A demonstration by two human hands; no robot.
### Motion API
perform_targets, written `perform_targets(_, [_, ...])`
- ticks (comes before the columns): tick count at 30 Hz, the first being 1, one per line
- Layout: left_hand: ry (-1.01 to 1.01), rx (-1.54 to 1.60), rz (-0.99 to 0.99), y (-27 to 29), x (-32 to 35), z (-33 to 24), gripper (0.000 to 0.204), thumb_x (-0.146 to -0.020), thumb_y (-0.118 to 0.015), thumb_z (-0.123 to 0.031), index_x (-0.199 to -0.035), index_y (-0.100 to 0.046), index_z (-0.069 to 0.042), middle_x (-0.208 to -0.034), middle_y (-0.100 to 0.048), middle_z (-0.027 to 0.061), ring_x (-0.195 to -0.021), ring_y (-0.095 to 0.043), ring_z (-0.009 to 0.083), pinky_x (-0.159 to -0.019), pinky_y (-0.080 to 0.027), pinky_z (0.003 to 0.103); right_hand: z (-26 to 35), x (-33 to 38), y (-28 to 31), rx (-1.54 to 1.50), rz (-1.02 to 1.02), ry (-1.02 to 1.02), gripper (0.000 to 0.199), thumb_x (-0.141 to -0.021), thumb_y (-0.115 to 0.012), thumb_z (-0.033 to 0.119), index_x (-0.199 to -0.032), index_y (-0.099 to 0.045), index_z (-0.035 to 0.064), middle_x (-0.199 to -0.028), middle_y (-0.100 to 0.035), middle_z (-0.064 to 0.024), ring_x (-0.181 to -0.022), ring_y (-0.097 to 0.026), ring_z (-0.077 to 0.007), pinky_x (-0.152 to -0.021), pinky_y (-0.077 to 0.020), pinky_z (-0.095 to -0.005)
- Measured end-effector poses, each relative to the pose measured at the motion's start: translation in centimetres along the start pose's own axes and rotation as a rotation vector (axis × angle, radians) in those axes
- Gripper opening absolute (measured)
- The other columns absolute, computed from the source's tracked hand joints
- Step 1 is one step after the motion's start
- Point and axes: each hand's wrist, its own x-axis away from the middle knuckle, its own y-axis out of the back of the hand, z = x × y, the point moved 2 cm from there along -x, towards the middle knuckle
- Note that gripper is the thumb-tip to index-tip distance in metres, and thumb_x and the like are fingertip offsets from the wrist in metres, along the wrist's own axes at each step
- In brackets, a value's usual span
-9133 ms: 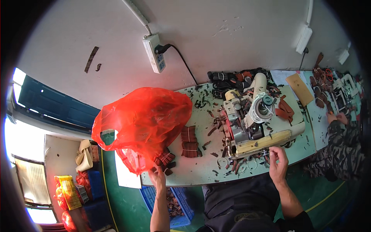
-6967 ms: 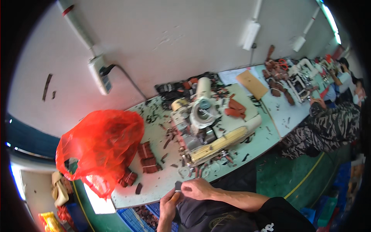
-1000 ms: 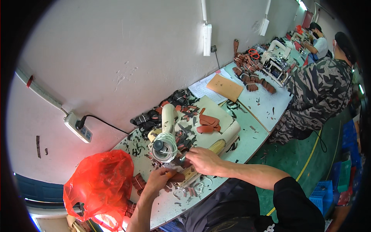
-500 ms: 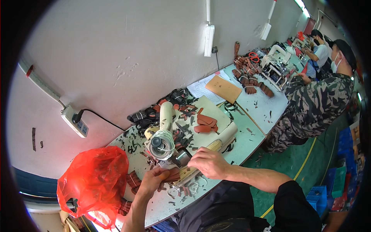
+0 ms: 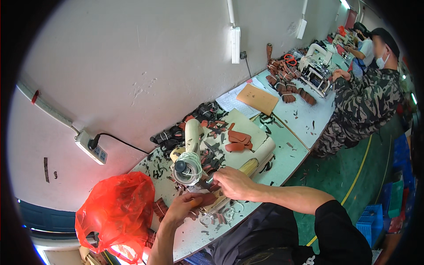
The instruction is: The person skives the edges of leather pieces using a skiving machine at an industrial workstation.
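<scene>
My left hand (image 5: 180,207) is closed on brown leather pieces (image 5: 205,201) with rounded ends, in front of a cream-coloured machine (image 5: 192,132) whose head is wound with white cord (image 5: 189,170). To its right my right hand (image 5: 234,182) is closed, its fingertips beside the machine's working end. A small pale, shiny bit (image 5: 210,180) shows at those fingertips; I cannot make out what it is or whether I hold it. Reddish-brown leather pieces (image 5: 239,140) lie on the machine's flat bed, among dark scraps.
A red plastic bag (image 5: 115,207) stands at the table's left, near bundled brown leather strips (image 5: 160,208). Cord rings (image 5: 228,213) lie by the front edge. Farther back are black bundles (image 5: 165,136), a brown envelope (image 5: 257,98) and another machine (image 5: 316,73), where a co-worker (image 5: 369,97) sits.
My view has shifted slightly, so the scene sits a little differently. My right hand's fingers have come closer to the machine's working end. The left hand still holds the leather pieces.
</scene>
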Motion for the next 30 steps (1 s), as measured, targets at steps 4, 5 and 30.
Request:
perform_targets(4, [-0.04,-0.05,-0.038,0.6,0.0,0.5,0.024,-0.091,-0.062,-0.019,-0.102,-0.065,0.003,-0.072,-0.062,0.0049,-0.048,-0.051,0.0083,-0.039,-0.042,0.022,-0.1,0.6,0.5,-0.036,-0.045,-0.038,0.011,-0.079,-0.058,0.001,-0.089,-0.063,0.0007,-0.085,-0.061,-0.0135,-0.087,-0.06,-0.0334,-0.08,-0.0471,-0.041])
perform_targets(5, [-0.041,-0.05,-0.041,0.9,-0.1,0.7,0.024,-0.091,-0.062,-0.019,-0.102,-0.065,0.003,-0.072,-0.062,0.0049,-0.048,-0.051,0.0083,-0.039,-0.042,0.022,-0.1,0.6,0.8,-0.038,-0.044,-0.035,0.011,-0.079,-0.058,0.001,-0.089,-0.063,0.0007,-0.085,-0.061,-0.0135,-0.087,-0.06,-0.0334,-0.08,-0.0471,-0.041])
perform_targets(30, [-0.115,-0.029,-0.091,0.6,-0.5,1.2,0.023,-0.089,-0.065,-0.018,-0.097,-0.068,0.003,-0.065,-0.06,0.0034,-0.046,-0.05,0.0077,-0.04,-0.041,0.022,-0.2,-0.2,0.3,-0.155,0.048,-0.171,0.013,-0.079,-0.057,0.003,-0.089,-0.065,0.0031,-0.096,-0.066,-0.0156,-0.089,-0.063,-0.0301,-0.075,-0.0485,-0.0414])
